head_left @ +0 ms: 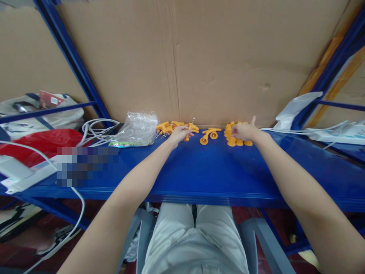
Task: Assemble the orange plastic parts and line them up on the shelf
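Observation:
Small orange plastic parts lie along the back of a blue shelf (199,171), against a cardboard wall. My left hand (180,134) reaches into the left pile of orange parts (167,127), fingers curled and closed on one of them. My right hand (243,131) rests on the right pile of orange caps (234,140), fingers bent over them and thumb raised. Between the hands lie two orange funnel-shaped pieces (209,135).
A crumpled clear plastic bag (137,129) sits left of the piles. White cables (95,131) and red fabric (40,142) lie further left. White packaging and cables (322,131) are at the right. Blue rack posts (74,61) frame the cardboard.

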`<state>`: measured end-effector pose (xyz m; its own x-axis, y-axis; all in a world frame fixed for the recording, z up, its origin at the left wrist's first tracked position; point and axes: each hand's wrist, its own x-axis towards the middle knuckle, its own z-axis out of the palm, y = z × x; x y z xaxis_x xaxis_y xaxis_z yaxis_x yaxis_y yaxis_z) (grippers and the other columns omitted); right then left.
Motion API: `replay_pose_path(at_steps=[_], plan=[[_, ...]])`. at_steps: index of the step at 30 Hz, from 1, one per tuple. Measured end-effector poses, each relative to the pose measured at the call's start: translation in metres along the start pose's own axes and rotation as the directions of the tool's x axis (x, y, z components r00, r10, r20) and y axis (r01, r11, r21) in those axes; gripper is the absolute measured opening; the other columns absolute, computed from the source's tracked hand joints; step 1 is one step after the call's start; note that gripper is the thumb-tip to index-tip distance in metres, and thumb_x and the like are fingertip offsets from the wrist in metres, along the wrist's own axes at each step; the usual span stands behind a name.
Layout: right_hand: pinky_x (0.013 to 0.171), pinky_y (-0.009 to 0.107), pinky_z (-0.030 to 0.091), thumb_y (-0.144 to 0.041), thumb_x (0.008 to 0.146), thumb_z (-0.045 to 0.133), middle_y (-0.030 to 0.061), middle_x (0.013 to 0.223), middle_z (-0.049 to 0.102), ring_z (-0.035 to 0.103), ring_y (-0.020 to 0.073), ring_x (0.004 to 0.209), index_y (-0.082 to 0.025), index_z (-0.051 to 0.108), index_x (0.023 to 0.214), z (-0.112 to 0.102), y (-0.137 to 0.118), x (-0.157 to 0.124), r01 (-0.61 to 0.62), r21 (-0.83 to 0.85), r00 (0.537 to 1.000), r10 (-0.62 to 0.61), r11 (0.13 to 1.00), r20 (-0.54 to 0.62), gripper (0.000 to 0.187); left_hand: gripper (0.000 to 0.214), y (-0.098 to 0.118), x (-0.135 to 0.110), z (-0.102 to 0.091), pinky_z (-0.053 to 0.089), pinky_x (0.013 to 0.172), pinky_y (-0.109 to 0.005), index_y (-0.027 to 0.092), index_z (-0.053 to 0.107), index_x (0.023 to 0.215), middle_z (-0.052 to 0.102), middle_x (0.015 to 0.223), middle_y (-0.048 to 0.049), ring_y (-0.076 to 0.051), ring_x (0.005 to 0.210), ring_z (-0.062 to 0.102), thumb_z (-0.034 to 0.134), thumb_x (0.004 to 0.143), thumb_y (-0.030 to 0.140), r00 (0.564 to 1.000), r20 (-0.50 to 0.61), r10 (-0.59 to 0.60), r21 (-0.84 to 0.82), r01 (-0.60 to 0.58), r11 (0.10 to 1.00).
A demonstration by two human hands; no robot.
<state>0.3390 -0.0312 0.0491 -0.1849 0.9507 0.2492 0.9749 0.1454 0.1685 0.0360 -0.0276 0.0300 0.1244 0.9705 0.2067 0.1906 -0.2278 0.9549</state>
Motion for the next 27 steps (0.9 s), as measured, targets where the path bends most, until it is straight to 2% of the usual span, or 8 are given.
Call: replay_pose_path(at_steps=[6, 9, 14, 16, 19, 21, 24, 27], plan=[[0.096, 0.082, 0.038, -0.022, 0.081, 0.064, 0.0085, 0.077, 0.075, 0.072, 0.0365, 0.095, -0.025, 0.069, 0.070, 0.009, 0.009, 0.004, 0.042, 0.029, 0.996, -0.039, 0.999, -0.083, 0.012, 0.019, -0.003, 0.004, 0.001, 0.039, 0.060, -0.020, 0.016, 0.063, 0.061, 0.058, 0.056, 0.0037, -0.009, 0.059, 0.052, 0.072, 0.075, 0.005, 0.966, -0.172, 0.195, 0.132, -0.174, 0.976], [0.097, 0.082, 0.037, -0.024, 0.079, 0.067, 0.0096, 0.080, 0.076, 0.072, 0.0379, 0.097, -0.024, 0.068, 0.069, 0.010, 0.010, 0.003, 0.034, 0.049, 0.995, -0.029, 0.998, -0.094, 0.010, 0.010, -0.004, 0.007, -0.002, 0.036, 0.055, -0.020, 0.015, 0.069, 0.076, 0.056, 0.056, 0.0050, -0.010, 0.055, 0.050, 0.069, 0.075, 0.006, 0.961, -0.187, 0.202, 0.118, -0.182, 0.976], [0.099, 0.076, 0.040, -0.025, 0.081, 0.065, 0.0113, 0.087, 0.077, 0.070, 0.0380, 0.103, -0.024, 0.070, 0.074, 0.002, -0.001, -0.004, 0.032, 0.089, 0.992, -0.021, 0.995, -0.128, 0.010, 0.020, -0.006, 0.008, -0.002, 0.040, 0.058, -0.019, 0.016, 0.071, 0.091, 0.059, 0.060, 0.0039, -0.011, 0.056, 0.054, 0.061, 0.078, 0.002, 0.964, -0.199, 0.174, 0.136, -0.149, 0.979], [0.102, 0.073, 0.040, -0.023, 0.084, 0.062, 0.0132, 0.090, 0.077, 0.070, 0.0374, 0.105, -0.022, 0.072, 0.077, -0.002, -0.010, -0.007, 0.021, 0.085, 0.990, -0.009, 0.996, -0.144, 0.012, 0.020, -0.008, 0.008, -0.002, 0.047, 0.068, -0.021, 0.016, 0.071, 0.094, 0.066, 0.070, 0.0007, -0.013, 0.067, 0.062, 0.062, 0.080, 0.004, 0.954, -0.215, 0.208, 0.174, -0.172, 0.970], [0.108, 0.071, 0.035, -0.022, 0.089, 0.055, 0.0150, 0.097, 0.077, 0.068, 0.0356, 0.107, -0.020, 0.074, 0.085, -0.004, -0.024, -0.011, 0.050, 0.029, 0.983, -0.044, 0.998, -0.181, 0.019, 0.019, -0.011, 0.009, -0.003, 0.052, 0.089, -0.026, 0.017, 0.072, 0.102, 0.075, 0.099, -0.0057, -0.018, 0.096, 0.069, 0.064, 0.085, 0.012, 0.934, -0.214, 0.284, 0.256, -0.227, 0.940], [0.111, 0.071, 0.030, -0.022, 0.091, 0.053, 0.0149, 0.102, 0.076, 0.067, 0.0347, 0.108, -0.019, 0.074, 0.093, -0.002, -0.034, -0.014, 0.103, -0.016, 0.970, -0.104, 0.995, -0.219, 0.022, 0.025, -0.014, 0.011, -0.005, 0.050, 0.101, -0.030, 0.017, 0.071, 0.112, 0.075, 0.118, -0.0085, -0.020, 0.113, 0.067, 0.061, 0.090, 0.017, 0.931, -0.193, 0.308, 0.304, -0.242, 0.921], [0.115, 0.073, 0.020, -0.022, 0.094, 0.049, 0.0152, 0.110, 0.073, 0.065, 0.0339, 0.111, -0.017, 0.073, 0.108, 0.006, -0.052, -0.018, 0.199, -0.052, 0.941, -0.206, 0.979, -0.270, 0.028, 0.035, -0.020, 0.014, -0.010, 0.044, 0.112, -0.035, 0.016, 0.067, 0.127, 0.070, 0.134, -0.0112, -0.023, 0.128, 0.062, 0.055, 0.095, 0.023, 0.933, -0.143, 0.330, 0.412, -0.248, 0.877], [0.119, 0.072, 0.014, -0.024, 0.099, 0.045, 0.0174, 0.128, 0.069, 0.063, 0.0336, 0.119, -0.017, 0.066, 0.128, 0.017, -0.072, -0.021, 0.309, -0.018, 0.900, -0.298, 0.951, -0.318, 0.036, 0.044, -0.027, 0.016, -0.017, 0.037, 0.119, -0.042, 0.018, 0.062, 0.139, 0.064, 0.143, -0.0131, -0.027, 0.138, 0.055, 0.054, 0.096, 0.027, 0.932, -0.077, 0.353, 0.588, -0.243, 0.771]])
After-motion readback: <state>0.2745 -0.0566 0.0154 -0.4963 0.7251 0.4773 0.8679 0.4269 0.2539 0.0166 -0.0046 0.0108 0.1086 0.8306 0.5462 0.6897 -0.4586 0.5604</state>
